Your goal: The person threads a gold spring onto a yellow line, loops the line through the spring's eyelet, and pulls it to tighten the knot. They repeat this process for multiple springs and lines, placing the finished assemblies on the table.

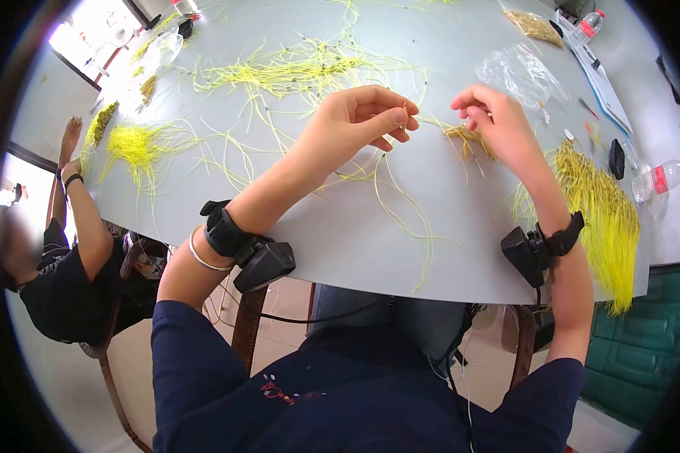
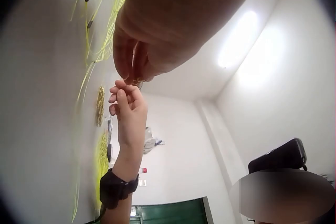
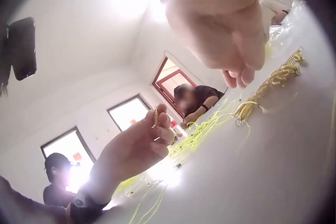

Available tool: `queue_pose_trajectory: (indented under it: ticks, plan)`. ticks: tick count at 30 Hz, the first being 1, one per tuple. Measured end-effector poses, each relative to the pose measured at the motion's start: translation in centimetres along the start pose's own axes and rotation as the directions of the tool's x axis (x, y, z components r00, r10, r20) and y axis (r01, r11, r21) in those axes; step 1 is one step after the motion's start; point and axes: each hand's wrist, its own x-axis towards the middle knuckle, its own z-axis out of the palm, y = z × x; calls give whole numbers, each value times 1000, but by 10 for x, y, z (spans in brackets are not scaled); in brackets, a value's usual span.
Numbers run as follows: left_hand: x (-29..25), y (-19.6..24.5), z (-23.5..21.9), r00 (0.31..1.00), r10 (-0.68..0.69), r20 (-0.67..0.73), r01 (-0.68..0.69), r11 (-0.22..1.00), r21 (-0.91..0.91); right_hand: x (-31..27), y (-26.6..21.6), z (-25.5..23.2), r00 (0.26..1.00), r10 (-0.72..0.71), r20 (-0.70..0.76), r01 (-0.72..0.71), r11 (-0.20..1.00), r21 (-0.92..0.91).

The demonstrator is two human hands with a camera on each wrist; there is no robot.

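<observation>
The left hand [image 1: 355, 124] pinches a small copper-coloured coil [image 1: 405, 117] upright between thumb and fingers; the coil [image 3: 156, 117] also shows in the right wrist view. To its right the right hand [image 1: 499, 124] hovers with bent fingers, apart from the coil in the head view; whether it holds anything is hidden. Beneath the right hand lies a small heap of golden coils [image 3: 268, 85] on the grey table. Yellow-green strands [image 1: 408, 204] trail over the table near the left hand.
Bundles of yellow strands lie at the left [image 1: 136, 147], the back [image 1: 295, 72] and the right [image 1: 601, 219]. A plastic bag [image 1: 521, 72], a clipboard [image 1: 601, 83] and bottles [image 1: 659, 180] stand or lie at the right. Another person [image 1: 68, 264] sits at the left.
</observation>
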Motion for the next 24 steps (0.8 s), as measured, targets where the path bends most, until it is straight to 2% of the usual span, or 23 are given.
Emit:
queue_pose_trajectory:
  ticks: [3, 5, 6, 8, 9, 11, 12, 14, 18, 20, 24]
  plan:
    - [0, -4, 2, 1000, -9, -2, 9, 1000, -5, -7, 2, 0, 999, -35, 18, 34, 999, 28]
    - [0, -3, 3, 999, -34, 12, 34, 999, -12, -11, 0, -9, 970, -243, 10, 242, 963, -122]
    - [-1, -3, 4, 998, -56, 21, 57, 998, -17, -14, -1, -14, 971, -240, 9, 239, 963, -121]
    - [-1, -2, 5, 998, -53, 23, 54, 998, -16, -20, -5, -27, 942, -281, 183, 314, 931, -188]
    - [-1, -2, 5, 998, -49, 24, 50, 999, -17, -23, -7, -31, 942, -282, 183, 315, 931, -187]
    - [-2, -2, 3, 998, -61, 20, 61, 998, -27, -29, -12, -35, 924, -262, 280, 309, 941, -139]
    - [-2, -2, 4, 998, -68, 20, 68, 997, -36, -32, -10, -33, 923, -262, 281, 309, 941, -139]
    - [-1, -2, 5, 996, -84, 19, 85, 996, -34, -35, -3, -28, 873, -419, 251, 473, 852, -223]
    - [-2, -3, 6, 994, -105, 42, 107, 994, -34, -31, 5, -22, 855, -449, 259, 500, 846, -183]
    - [-2, -3, 7, 993, -115, 33, 116, 993, -26, -29, 9, -22, 880, -400, 256, 448, 878, -169]
    - [0, -3, 9, 990, -136, 38, 137, 990, -29, -31, 16, -15, 891, -408, 200, 439, 886, -147]
